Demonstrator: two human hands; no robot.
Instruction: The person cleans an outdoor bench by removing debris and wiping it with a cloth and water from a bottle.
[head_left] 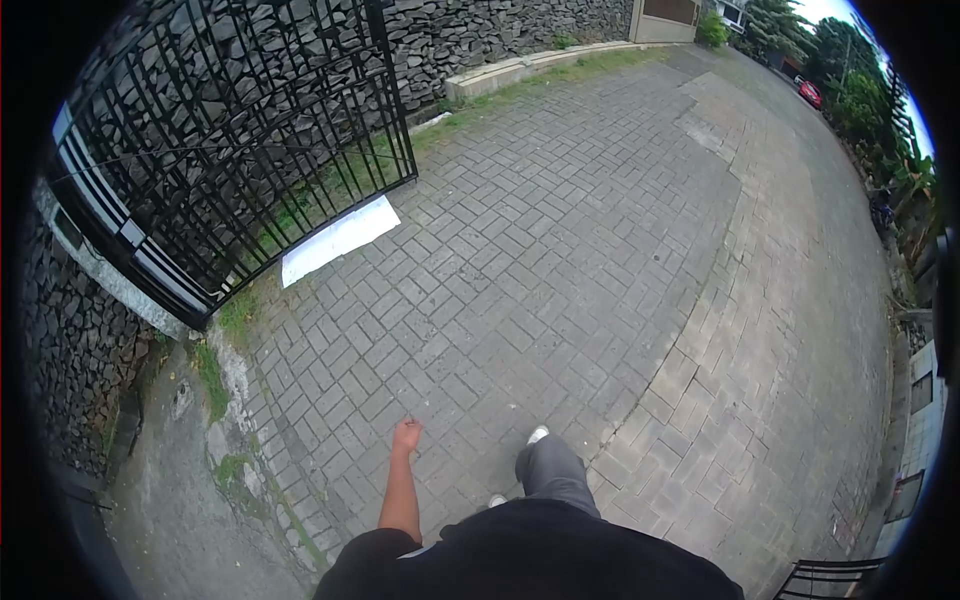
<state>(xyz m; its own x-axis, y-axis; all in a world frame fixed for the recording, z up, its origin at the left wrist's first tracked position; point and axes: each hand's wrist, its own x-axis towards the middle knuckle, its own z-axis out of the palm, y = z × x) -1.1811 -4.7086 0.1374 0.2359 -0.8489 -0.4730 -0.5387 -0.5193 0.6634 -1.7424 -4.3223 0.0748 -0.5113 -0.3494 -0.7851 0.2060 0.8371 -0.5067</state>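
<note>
My left hand point(407, 434) hangs low in front of my body over the grey paving point(500, 300), its fingers curled together. Whether anything small is inside the fingers is too small to make out. Beyond it, a long white sheet point(340, 240) lies on the ground along the foot of a black metal gate point(290, 140). The sheet and my left hand are well apart. My right hand does not show. Below are my dark shirt point(530, 555), one grey trouser leg point(556, 475) and white shoes point(539, 434).
A stone wall point(470, 40) with a low kerb point(520, 68) runs behind the gate. The paved road stretches to the far right, where a red car point(809, 94) stands near trees. Rough concrete point(180, 500) lies at the left, and a dark railing point(825, 580) at the lower right.
</note>
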